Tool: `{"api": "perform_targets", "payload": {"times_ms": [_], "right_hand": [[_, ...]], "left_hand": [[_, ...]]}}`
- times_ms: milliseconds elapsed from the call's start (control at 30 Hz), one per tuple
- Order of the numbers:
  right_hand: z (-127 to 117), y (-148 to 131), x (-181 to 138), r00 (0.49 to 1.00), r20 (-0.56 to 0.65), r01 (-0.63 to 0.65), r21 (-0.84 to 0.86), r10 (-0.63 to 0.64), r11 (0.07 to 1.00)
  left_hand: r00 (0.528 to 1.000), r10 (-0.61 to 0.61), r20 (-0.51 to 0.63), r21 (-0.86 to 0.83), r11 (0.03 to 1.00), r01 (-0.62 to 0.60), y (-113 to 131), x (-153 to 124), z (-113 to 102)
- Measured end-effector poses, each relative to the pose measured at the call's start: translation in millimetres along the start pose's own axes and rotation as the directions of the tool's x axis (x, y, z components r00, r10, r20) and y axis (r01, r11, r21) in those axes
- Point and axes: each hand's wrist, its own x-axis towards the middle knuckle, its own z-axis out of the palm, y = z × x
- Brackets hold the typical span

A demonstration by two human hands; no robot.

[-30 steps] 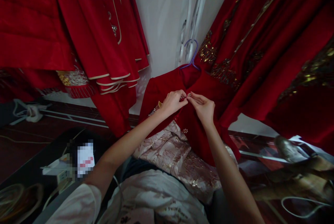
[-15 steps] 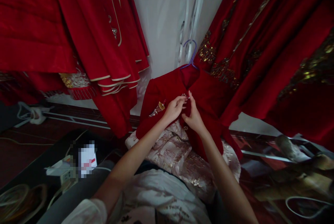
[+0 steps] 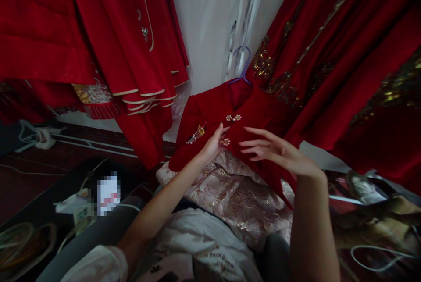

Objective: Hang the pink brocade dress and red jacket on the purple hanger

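A small red velvet jacket (image 3: 263, 115) lies in front of me on a purple hanger (image 3: 241, 65), over pale gold brocade fabric (image 3: 230, 194). Pearl clasps (image 3: 233, 118) sit fastened near its collar, and a gold tassel ornament (image 3: 196, 134) hangs on its left chest. My left hand (image 3: 214, 141) pinches the jacket's front edge beside a lower pearl button (image 3: 225, 142). My right hand (image 3: 279, 152) hovers just above the jacket with fingers spread, holding nothing.
Red embroidered garments hang on the left (image 3: 98, 41) and right (image 3: 345, 62), with a white wall (image 3: 204, 19) between them. A white power strip (image 3: 70, 207) and cables lie lower left. Gold shoes (image 3: 378, 225) and a white cord sit lower right.
Both hands were pinched together on the upper pearl clasp. Now the right hand has lifted away and opened, and the left has dropped to the lower button. The upper clasp shows closed.
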Motion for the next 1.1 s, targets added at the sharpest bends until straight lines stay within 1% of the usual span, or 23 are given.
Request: {"api": "perform_targets", "payload": {"times_ms": [33, 100, 167, 233, 300, 400, 433, 467, 500, 533, 600, 633, 667, 700, 800, 833, 867, 1000, 1033, 1100], "right_hand": [[4.1, -0.5, 2.0, 0.999, 0.038, -0.012, 0.014, 0.011, 1.000], [11.7, 5.9, 10.9, 0.999, 0.025, -0.034, 0.011, 0.033, 0.999], [20.2, 18.9, 24.4, 0.998, -0.012, -0.068, -0.002, 0.068, 0.998], [31.3, 34.1, 39.4, 0.994, -0.067, -0.088, -0.010, 0.087, 0.996], [44.2, 48.3, 53.2, 0.983, -0.172, -0.071, -0.043, 0.063, 0.997], [62.3, 63.0, 68.0, 0.955, -0.296, -0.014, -0.127, -0.024, 0.992], [66.7, 65.5, 71.1, 0.947, -0.317, 0.001, -0.145, -0.047, 0.989], [70.0, 66.8, 73.3, 0.940, -0.335, 0.011, -0.159, -0.064, 0.987], [72.0, 67.1, 74.7, 0.932, -0.354, 0.015, -0.173, -0.077, 0.985], [72.8, 66.6, 75.4, 0.924, -0.371, 0.015, -0.192, -0.087, 0.981], [71.4, 64.2, 75.3, 0.912, -0.396, 0.007, -0.243, -0.106, 0.970], [69.6, 63.0, 74.8, 0.909, -0.403, -0.002, -0.265, -0.109, 0.964], [67.6, 62.0, 74.0, 0.907, -0.408, -0.016, -0.281, -0.104, 0.960], [65.4, 61.4, 73.3, 0.905, -0.414, -0.031, -0.291, -0.097, 0.956], [59.8, 62.0, 71.8, 0.892, -0.444, -0.051, -0.281, -0.082, 0.958], [58.3, 62.9, 71.7, 0.887, -0.455, -0.047, -0.263, -0.081, 0.964], [57.0, 63.9, 71.9, 0.882, -0.465, -0.038, -0.240, -0.080, 0.970], [52.1, 65.3, 73.2, 0.881, -0.469, 0.013, -0.109, -0.064, 0.994], [51.0, 64.2, 73.1, 0.886, -0.462, 0.021, -0.064, -0.048, 0.998], [49.5, 59.4, 71.8, 0.895, -0.446, 0.028, 0.031, -0.011, 0.999]], "left_hand": [[0.999, -0.033, 0.015, -0.037, 0.999, 0.034, -1.1, -6.6, -3.2], [0.996, -0.086, 0.006, -0.089, 0.992, 0.086, -3.4, -18.2, -11.6], [0.993, -0.100, -0.057, -0.116, 0.989, 0.093, -6.0, -25.3, -20.2], [0.986, -0.060, -0.159, -0.095, 0.994, 0.045, -9.4, -27.4, -26.1], [0.975, 0.005, -0.221, -0.021, 1.000, -0.010, -13.2, -26.4, -28.4], [0.976, 0.084, -0.203, 0.136, 0.989, -0.057, -17.2, -24.3, -28.8], [0.972, 0.126, -0.201, 0.215, 0.973, -0.082, -17.3, -23.8, -29.6], [0.959, 0.193, -0.208, 0.320, 0.940, -0.119, -16.8, -23.1, -31.5], [0.932, 0.284, -0.223, 0.443, 0.882, -0.163, -15.5, -22.0, -34.7], [0.888, 0.392, -0.240, 0.567, 0.799, -0.200, -14.0, -20.2, -39.4], [0.765, 0.586, -0.268, 0.745, 0.629, -0.221, -11.1, -13.2, -52.5], [0.713, 0.638, -0.289, 0.780, 0.589, -0.211, -10.3, -8.1, -60.1], [0.688, 0.652, -0.317, 0.780, 0.593, -0.203, -10.3, -2.2, -67.6], [0.693, 0.632, -0.346, 0.749, 0.631, -0.202, -11.0, 4.0, -74.5], [0.780, 0.480, -0.403, 0.566, 0.800, -0.200, -14.9, 19.4, -87.1], [0.796, 0.439, -0.416, 0.503, 0.841, -0.201, -16.1, 22.2, -88.3], [0.801, 0.417, -0.429, 0.452, 0.867, -0.210, -16.8, 23.8, -88.3], [0.789, 0.429, -0.441, 0.358, 0.890, -0.283, -14.0, 21.0, -82.6], [0.796, 0.426, -0.429, 0.342, 0.893, -0.294, -12.1, 19.0, -80.9], [0.830, 0.398, -0.391, 0.303, 0.907, -0.292, -7.3, 14.3, -77.8]]}}
